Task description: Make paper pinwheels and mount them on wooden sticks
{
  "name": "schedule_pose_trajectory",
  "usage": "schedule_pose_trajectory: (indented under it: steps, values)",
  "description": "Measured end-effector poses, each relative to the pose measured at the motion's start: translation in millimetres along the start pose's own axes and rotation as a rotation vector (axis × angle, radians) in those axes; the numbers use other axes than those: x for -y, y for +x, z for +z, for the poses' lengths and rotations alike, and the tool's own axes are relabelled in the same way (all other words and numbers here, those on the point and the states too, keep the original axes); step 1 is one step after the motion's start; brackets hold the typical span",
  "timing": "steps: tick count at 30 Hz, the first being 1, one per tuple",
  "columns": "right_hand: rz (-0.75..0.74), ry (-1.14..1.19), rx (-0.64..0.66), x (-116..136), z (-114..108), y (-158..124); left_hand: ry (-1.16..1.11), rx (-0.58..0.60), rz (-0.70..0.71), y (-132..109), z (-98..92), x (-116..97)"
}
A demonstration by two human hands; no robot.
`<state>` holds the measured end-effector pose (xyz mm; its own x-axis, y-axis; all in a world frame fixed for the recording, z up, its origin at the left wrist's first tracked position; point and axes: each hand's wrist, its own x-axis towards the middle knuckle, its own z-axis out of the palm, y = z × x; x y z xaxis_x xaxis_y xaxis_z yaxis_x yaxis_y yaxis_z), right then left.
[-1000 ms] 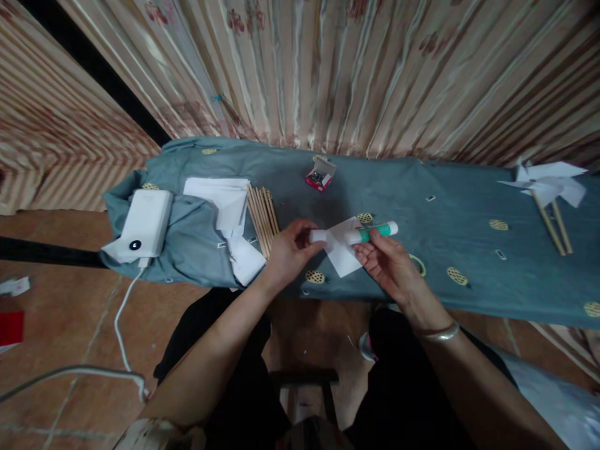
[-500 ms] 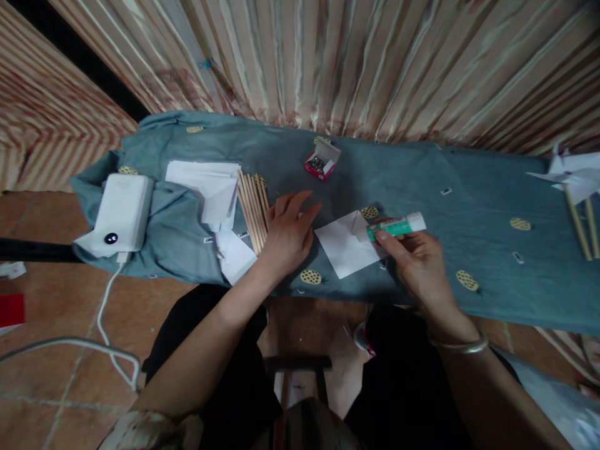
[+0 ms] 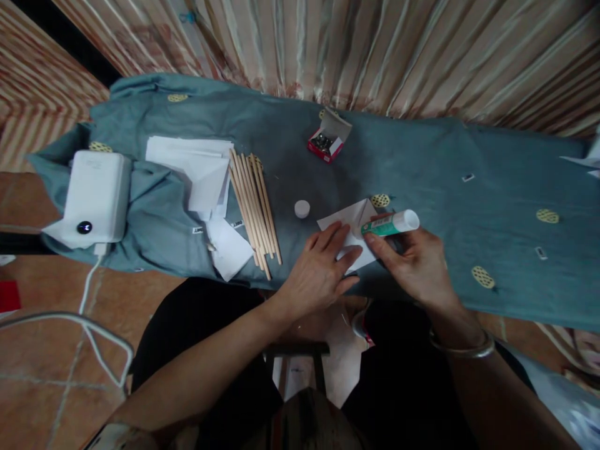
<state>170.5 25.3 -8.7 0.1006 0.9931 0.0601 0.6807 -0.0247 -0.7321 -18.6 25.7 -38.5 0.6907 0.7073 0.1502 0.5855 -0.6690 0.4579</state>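
Note:
My right hand is closed around a green and white glue stick, its tip end down on a square of white paper. My left hand lies over the paper's left part with the fingers spread. A crease or cut line runs in from the paper's far corner. To the left of the paper, a small round white cap rests on the cloth.
Wooden sticks lie in a bunch left of the cap, beside white paper sheets. An open red box of small metal pieces stands farther back. A white power bank with a cable sits at the left end.
My left hand has moved right, from beside the sticks onto the paper, and the white cap now shows on the cloth. The glue stick stays in my right hand at the paper.

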Motion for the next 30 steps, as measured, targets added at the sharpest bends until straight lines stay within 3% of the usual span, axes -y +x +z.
schedule_pose_trajectory:
  steps: [14,30]
  values:
    - [-0.137,-0.234,-0.046,0.3,4.3,1.7,0.042,0.015,-0.039,2.7,-0.7,-4.1]
    - [-0.182,-0.242,-0.02,-0.5,8.6,3.1,0.016,0.026,-0.045,3.8,-2.6,-4.5]
